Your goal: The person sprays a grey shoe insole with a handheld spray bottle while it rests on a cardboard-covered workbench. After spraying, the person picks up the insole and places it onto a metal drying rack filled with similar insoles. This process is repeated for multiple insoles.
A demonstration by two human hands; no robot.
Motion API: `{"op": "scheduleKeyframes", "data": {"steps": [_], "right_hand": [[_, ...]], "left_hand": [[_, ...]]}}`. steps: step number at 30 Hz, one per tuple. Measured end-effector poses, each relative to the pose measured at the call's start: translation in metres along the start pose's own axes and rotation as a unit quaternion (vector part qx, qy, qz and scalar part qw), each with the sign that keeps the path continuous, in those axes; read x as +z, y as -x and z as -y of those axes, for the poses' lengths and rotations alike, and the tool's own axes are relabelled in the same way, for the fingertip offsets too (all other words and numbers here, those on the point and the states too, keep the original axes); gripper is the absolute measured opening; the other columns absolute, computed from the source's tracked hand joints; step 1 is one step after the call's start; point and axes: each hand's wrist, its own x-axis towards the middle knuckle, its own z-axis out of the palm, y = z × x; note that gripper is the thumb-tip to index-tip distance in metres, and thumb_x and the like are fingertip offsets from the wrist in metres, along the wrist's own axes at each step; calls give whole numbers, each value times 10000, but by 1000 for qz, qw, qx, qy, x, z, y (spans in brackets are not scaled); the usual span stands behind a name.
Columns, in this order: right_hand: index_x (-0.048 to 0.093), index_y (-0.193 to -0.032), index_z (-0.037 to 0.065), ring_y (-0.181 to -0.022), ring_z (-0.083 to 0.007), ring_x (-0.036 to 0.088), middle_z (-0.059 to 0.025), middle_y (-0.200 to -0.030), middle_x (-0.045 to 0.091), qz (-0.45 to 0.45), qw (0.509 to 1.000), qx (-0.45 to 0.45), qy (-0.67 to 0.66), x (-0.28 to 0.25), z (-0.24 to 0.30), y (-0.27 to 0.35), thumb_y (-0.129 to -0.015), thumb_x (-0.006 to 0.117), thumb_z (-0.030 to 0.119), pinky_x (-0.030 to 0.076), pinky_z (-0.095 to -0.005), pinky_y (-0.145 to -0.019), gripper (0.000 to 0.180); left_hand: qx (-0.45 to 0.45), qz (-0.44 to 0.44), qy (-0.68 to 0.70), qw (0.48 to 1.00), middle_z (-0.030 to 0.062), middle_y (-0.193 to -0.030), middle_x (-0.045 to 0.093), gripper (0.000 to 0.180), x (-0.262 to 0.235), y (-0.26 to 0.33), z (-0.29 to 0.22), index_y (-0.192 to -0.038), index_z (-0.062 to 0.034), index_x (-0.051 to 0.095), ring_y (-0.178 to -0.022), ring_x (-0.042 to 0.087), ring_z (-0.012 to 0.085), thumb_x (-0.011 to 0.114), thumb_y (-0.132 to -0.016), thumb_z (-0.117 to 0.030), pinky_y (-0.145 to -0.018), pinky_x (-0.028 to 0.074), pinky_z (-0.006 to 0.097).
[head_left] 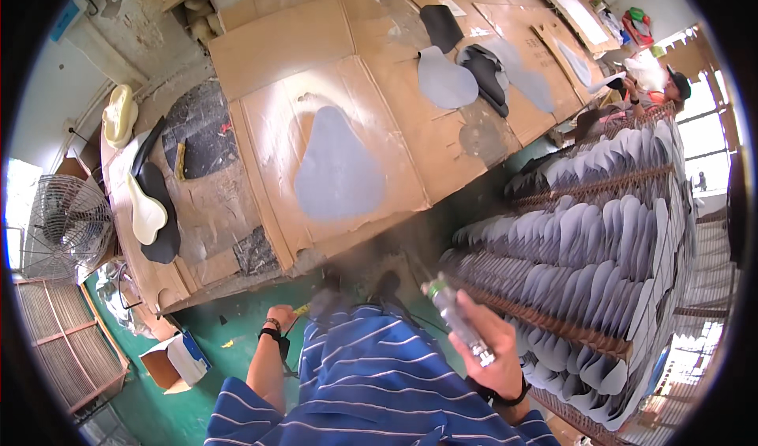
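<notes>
My right hand (491,339) is wrapped round a tube-shaped hand tool (459,325) with a clear body, a green collar and a thin tip pointing up and left toward the table. My left hand (280,315) hangs low by my left side, below the table edge, near a small yellow thing (301,310); its fingers are too small and blurred to make out. On the cardboard (375,130) in front of me lies a flat, pear-shaped grey piece (338,165), narrow end away from me. Neither hand touches it.
On my right stands a rack (580,339) hung with rows of grey pieces. More grey and black pieces (447,79) lie farther along the table. Cream saddle-shaped forms (147,209) lie at the left, near a fan (67,217). Another person (651,79) is at far right.
</notes>
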Motion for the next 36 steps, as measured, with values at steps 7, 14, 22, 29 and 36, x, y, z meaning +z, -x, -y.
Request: {"op": "scheduleKeyframes", "data": {"steps": [7,14,22,29,36], "right_hand": [[541,-1389,14,-793,-345,665,-188,-979,673,25,999,-26,24,-7,3,-1,-753,724,-56,526,-357,-712,665],[544,-1391,27,-767,-360,640,-183,-960,659,54,996,-62,30,-1,-10,-5,-721,690,-83,519,-372,-700,694],[569,-1332,-45,-818,-303,675,-193,-990,680,-46,998,22,35,-15,-7,8,-804,704,-43,519,-325,-750,545],[555,-1376,4,-802,-330,663,-186,-988,673,103,994,-26,-26,-5,-5,9,-747,722,-62,519,-344,-734,654],[575,-1332,-38,-840,-297,696,-216,-1033,692,3,997,-78,-9,14,-7,-31,-804,702,-51,530,-329,-773,543]], "left_hand": [[-115,-140,471,863,137,-1001,724,371,-13,-14,-13,-1278,-69,600,-862,717,266,622,-957,-254,-730,573,478],[-91,-126,443,883,132,-1069,712,429,-26,-25,-32,-1323,-59,566,-899,711,260,632,-958,-275,-763,580,474],[-90,-120,434,888,128,-1031,711,394,-15,-31,-30,-1308,-62,579,-875,708,254,620,-966,-254,-754,585,478],[-117,-130,448,877,112,-955,726,286,2,-24,-27,-1191,-68,644,-811,712,250,611,-946,-214,-704,584,467],[-103,-147,448,876,115,-974,732,318,-6,-20,-39,-1218,-58,640,-836,722,238,616,-942,-215,-698,597,414]]}}
